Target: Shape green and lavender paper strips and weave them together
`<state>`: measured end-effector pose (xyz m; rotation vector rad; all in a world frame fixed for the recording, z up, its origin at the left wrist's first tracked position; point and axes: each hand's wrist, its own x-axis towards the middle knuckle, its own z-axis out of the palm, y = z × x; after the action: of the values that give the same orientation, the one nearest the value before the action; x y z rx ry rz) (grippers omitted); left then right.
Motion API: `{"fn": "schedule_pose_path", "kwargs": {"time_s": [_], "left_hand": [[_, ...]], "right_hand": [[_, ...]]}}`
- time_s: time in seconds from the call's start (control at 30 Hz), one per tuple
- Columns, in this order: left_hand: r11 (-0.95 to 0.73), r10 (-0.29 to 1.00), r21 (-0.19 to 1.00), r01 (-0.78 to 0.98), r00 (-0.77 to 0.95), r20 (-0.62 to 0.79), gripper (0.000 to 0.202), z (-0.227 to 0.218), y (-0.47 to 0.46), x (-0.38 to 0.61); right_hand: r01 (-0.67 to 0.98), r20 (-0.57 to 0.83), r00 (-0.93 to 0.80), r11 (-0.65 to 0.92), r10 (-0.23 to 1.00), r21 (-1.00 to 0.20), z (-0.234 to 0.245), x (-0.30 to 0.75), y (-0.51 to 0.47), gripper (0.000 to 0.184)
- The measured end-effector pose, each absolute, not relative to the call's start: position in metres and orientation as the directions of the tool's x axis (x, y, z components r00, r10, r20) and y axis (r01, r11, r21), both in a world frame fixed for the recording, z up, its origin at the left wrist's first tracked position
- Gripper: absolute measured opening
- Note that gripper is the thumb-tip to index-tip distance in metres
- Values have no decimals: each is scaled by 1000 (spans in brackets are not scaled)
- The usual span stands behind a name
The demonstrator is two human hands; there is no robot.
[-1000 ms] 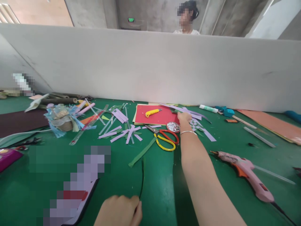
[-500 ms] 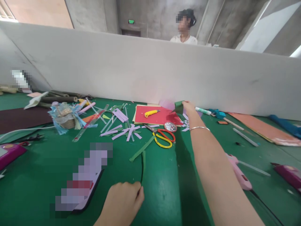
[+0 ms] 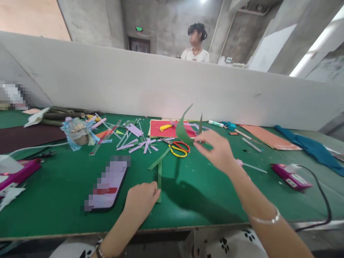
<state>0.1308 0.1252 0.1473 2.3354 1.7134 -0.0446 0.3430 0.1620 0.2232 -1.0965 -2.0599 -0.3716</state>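
Green bench (image 3: 53,193) runs the full width, with a white partition (image 3: 134,82) along its far edge and another person (image 3: 195,53) standing behind that. Dark maroon sheet (image 3: 24,136) lies flat at far left, teal cloth (image 3: 309,145) at far right, and an orange sheet (image 3: 268,138) just beside the cloth. Red sheet (image 3: 158,132) sits centre-back. Phone (image 3: 109,182) lies face up near the front edge, left of my left hand (image 3: 142,197). That hand rests on the bench with its fingers curled, pinching the near end of a green strip (image 3: 159,175) that lies flat and points away from me. My right hand (image 3: 217,152) is raised above the bench, right of centre, with its fingers (image 3: 201,141) closed on a curved green paper piece (image 3: 182,130). The piece is held upright in the air, in front of the red sheet and over the scissors (image 3: 178,148), clear of the bench. Yellow knife (image 3: 165,127) lies on the red sheet. Purple strips (image 3: 139,145) are scattered left of the scissors.
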Motion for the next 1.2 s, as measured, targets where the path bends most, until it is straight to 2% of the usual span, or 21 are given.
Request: {"fn": "schedule_pose_path", "kwargs": {"time_s": [0.1,0.23,0.33,0.47,0.53,0.6,0.67,0.73,0.8,0.87,0.93,1.0,1.1,1.2], "left_hand": [[-403,912,200,893,411,3,24,146,120,134],[-682,730,206,702,670,135,29,132,115,140],[-710,702,214,671,699,136,34,124,117,141],[-657,750,180,732,659,58,31,136,129,130],[-601,799,144,786,598,67,29,147,137,117],[-413,904,111,904,392,168,37,155,145,98],[-214,939,100,972,177,294,39,157,153,77],[-107,966,104,989,79,245,41,153,158,60],[-91,975,142,986,60,214,41,150,160,51],[-141,949,205,969,73,306,41,151,157,53],[-245,891,262,933,111,440,41,154,149,66],[-399,842,284,872,226,490,38,156,138,86],[-714,691,212,667,624,366,38,148,121,120],[-746,665,207,633,721,196,37,137,117,139]], "right_hand": [[761,713,-495,644,498,79,179,339,129,16],[812,684,-473,576,555,94,134,339,119,21],[804,607,-517,585,603,103,121,340,120,22],[800,577,-537,589,615,117,119,340,119,25],[807,602,-532,571,595,149,119,340,117,26],[814,627,-520,559,580,158,119,340,116,27],[811,639,-516,566,570,149,119,340,116,26],[809,647,-510,572,567,137,119,340,116,24],[814,653,-496,568,572,120,118,340,117,22],[819,655,-486,564,579,109,119,340,117,22],[820,650,-495,558,577,129,120,339,116,23],[815,637,-524,551,565,181,121,337,114,25],[794,586,-583,549,562,262,123,335,112,27],[775,528,-615,575,586,264,122,337,111,30]]}}
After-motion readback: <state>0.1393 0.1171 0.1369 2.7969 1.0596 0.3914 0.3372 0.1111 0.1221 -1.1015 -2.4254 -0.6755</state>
